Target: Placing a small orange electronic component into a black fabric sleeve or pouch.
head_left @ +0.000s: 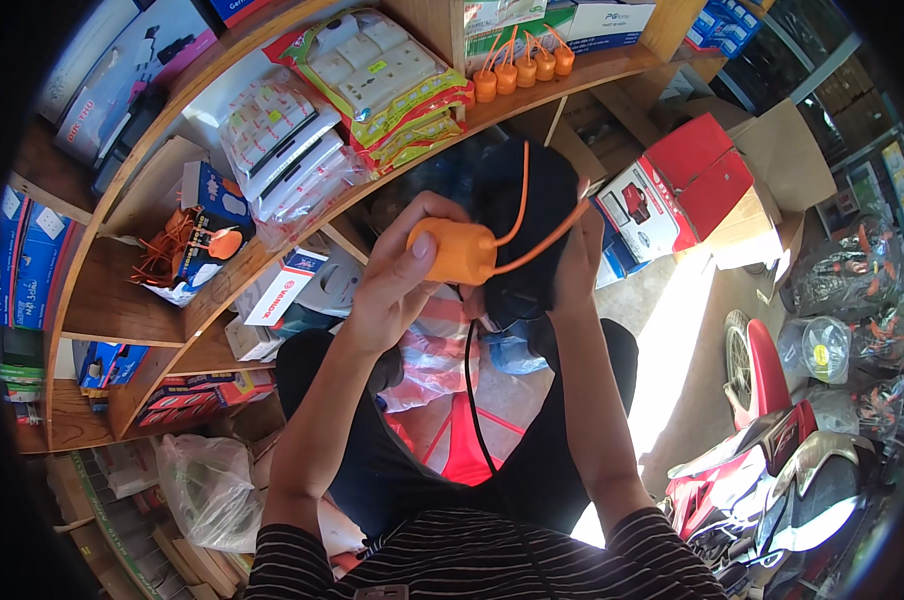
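Note:
My left hand (400, 270) grips an orange lamp holder (457, 250), a smooth rounded cylinder, with the thumb lying along its side. Two orange wires (527, 190) leave its right end. One curves upward to a loose tip, while the other (542, 247) runs right to my right hand (584, 245). That hand is closed at the wire's far end; its fingertips are partly hidden. Behind the wires is a dark shape (517, 215) whose kind I cannot make out. A thin black cord (469, 385) hangs below it, between my knees.
Several similar orange lamp holders (524, 75) line the wooden shelf (532, 105) ahead, beside bagged white socket strips (367, 65). Another orange piece (224, 242) sits in a lower-left compartment. At right are a red and white carton (662, 195) and a red motorbike (762, 450).

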Demonstrator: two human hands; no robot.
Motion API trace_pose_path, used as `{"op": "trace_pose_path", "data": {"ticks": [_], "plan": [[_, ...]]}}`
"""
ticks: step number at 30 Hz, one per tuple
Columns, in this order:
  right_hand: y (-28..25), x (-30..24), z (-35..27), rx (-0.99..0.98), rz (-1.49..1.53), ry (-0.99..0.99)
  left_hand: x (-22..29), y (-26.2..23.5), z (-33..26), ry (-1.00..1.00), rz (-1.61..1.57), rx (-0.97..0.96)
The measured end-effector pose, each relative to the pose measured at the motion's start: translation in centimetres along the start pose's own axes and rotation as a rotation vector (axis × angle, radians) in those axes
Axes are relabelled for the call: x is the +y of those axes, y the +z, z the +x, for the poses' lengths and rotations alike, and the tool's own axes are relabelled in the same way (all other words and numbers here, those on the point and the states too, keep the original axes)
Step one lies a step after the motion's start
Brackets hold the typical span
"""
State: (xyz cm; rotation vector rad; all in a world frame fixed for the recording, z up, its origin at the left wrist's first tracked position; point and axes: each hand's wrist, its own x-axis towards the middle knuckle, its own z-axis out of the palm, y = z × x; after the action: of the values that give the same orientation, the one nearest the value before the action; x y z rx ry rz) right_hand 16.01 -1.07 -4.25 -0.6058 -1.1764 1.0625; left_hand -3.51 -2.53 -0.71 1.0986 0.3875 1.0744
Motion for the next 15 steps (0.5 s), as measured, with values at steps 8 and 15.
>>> {"op": "trace_pose_path", "data": {"ticks": [8,15], "plan": [[0.8,0.1,1.0,0.147,-0.609,-0.173,0.5,0.6,0.0,-0.045,0.027,0.007],[1.7,0.3,1.1,0.337,-0.113,0.120,0.2,0.9,0.1,-0.064,0.015,0.029]]}}
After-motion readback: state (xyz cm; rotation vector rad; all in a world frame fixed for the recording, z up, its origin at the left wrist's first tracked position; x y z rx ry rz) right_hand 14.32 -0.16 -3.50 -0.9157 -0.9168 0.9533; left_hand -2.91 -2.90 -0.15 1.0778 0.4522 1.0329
